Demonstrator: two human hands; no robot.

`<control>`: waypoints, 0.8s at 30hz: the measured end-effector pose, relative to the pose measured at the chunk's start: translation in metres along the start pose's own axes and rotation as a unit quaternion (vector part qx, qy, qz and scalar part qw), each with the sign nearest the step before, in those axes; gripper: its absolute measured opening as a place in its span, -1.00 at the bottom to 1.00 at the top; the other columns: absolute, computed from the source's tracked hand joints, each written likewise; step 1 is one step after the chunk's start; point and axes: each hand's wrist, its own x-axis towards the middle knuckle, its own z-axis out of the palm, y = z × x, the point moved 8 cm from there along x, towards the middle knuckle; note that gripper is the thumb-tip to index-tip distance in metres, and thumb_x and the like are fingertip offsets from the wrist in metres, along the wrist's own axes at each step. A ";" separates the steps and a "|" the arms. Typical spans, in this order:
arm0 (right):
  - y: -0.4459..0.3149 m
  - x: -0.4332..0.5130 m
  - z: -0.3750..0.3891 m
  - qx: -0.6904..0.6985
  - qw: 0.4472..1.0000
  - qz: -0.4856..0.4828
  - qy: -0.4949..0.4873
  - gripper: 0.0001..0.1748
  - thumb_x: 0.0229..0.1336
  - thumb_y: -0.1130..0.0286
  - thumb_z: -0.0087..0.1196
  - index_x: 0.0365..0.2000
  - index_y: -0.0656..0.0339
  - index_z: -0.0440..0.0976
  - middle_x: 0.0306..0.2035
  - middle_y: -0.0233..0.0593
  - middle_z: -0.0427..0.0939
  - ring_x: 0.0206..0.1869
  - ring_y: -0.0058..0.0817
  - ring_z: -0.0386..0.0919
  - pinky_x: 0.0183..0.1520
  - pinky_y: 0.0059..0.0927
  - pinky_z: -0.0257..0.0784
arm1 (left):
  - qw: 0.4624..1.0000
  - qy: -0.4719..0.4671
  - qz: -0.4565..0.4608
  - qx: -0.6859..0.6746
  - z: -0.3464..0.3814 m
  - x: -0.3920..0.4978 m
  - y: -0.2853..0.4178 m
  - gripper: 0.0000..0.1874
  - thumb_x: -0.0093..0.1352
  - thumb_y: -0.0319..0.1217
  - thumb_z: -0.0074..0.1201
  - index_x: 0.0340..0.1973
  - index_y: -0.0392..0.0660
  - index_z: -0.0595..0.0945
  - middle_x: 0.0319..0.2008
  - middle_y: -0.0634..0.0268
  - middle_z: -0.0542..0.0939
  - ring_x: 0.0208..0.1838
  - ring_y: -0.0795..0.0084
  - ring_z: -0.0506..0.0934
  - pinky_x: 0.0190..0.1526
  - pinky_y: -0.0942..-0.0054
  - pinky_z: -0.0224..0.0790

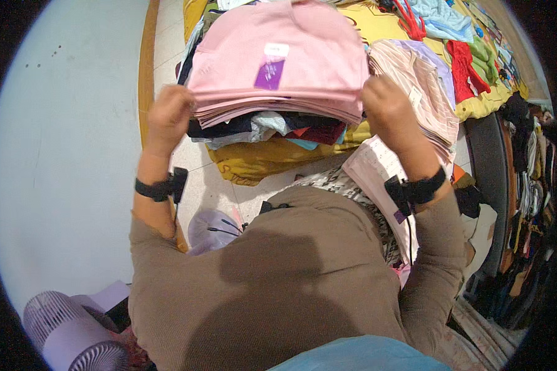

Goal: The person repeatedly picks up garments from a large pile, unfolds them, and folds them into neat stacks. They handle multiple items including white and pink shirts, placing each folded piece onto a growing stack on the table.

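Note:
Before me lies a stack of folded pink garments [241,55], with a white sticker [276,49] and a purple label [269,75] on the top one. My left hand [171,116] grips the stack's near left corner with curled fingers. At the near right corner my right hand [386,109] pinches the pink edge, its fingertips partly hidden. Beneath the pink stack are dark, grey and red clothes [269,127], resting on a yellow printed cloth [246,162]. Both wrists wear black straps with small devices.
Striped pale-pink garments [427,99] are piled just right of my right hand. Farther right lie a red garment [464,69] and a green one [485,58]. A pale wall or panel [74,139] bounds the left. Clothes fill a shelf [529,185] at the far right. A purple fan [74,329] stands at lower left.

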 end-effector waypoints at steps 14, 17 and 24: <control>-0.004 -0.028 0.011 0.031 0.999 0.037 0.019 -0.79 -0.13 0.49 0.22 -0.38 0.23 0.50 -0.18 -0.20 0.56 -0.15 -0.22 0.53 -0.10 -0.25 0.51 | 0.994 -0.019 -0.078 -0.072 -0.003 0.011 0.006 -0.81 0.13 -0.69 0.14 -0.37 -0.19 0.64 -0.25 0.19 0.60 -0.11 0.24 0.59 -0.07 0.38 0.45; -0.011 -0.028 0.019 0.031 0.999 0.037 0.008 -0.80 -0.08 0.48 0.18 -0.34 0.23 0.50 -0.17 -0.20 0.56 -0.15 -0.23 0.54 -0.09 -0.24 0.50 | 0.994 -0.036 -0.092 -0.054 0.004 0.010 0.010 -0.84 0.18 -0.63 0.17 -0.32 -0.19 0.64 -0.18 0.20 0.59 -0.11 0.27 0.58 -0.09 0.37 0.46; -0.010 -0.021 0.039 -0.014 0.997 0.073 -0.008 -0.81 0.01 0.44 0.09 -0.29 0.19 0.47 -0.31 -0.21 0.52 -0.21 -0.23 0.56 -0.13 -0.24 0.49 | 0.972 0.011 -0.199 -0.123 0.017 0.000 -0.004 -0.82 0.28 -0.54 0.24 -0.20 -0.21 0.64 -0.09 0.15 0.59 -0.10 0.32 0.60 -0.15 0.40 0.49</control>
